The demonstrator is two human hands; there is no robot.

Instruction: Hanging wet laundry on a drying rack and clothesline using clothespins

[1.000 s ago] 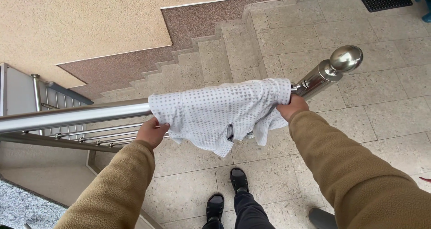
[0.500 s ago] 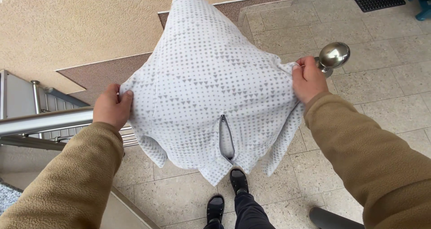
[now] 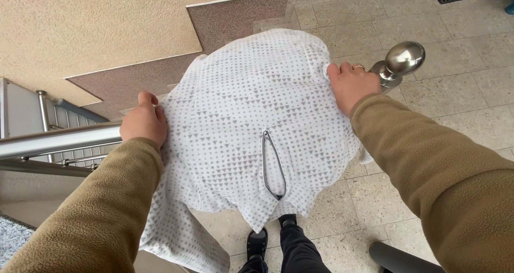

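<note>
Head view, entry: white garment (image 3: 251, 128) with small grey triangle print and a short zip opening, spread over a steel handrail (image 3: 59, 140). Left hand (image 3: 143, 124) closed on the garment's edge at the rail; right hand (image 3: 353, 85), ringed, closed on the far edge just beside the rail's ball finial (image 3: 405, 58). Step judged: draping the fabric flat across the rail; smoothing it evenly calls for both edges pulled taut. Below the rail: beige stone floor tiles (image 3: 450, 91), stair treads, black shoes (image 3: 257, 243). Behind the rail: rough plastered wall (image 3: 91, 26).
</note>
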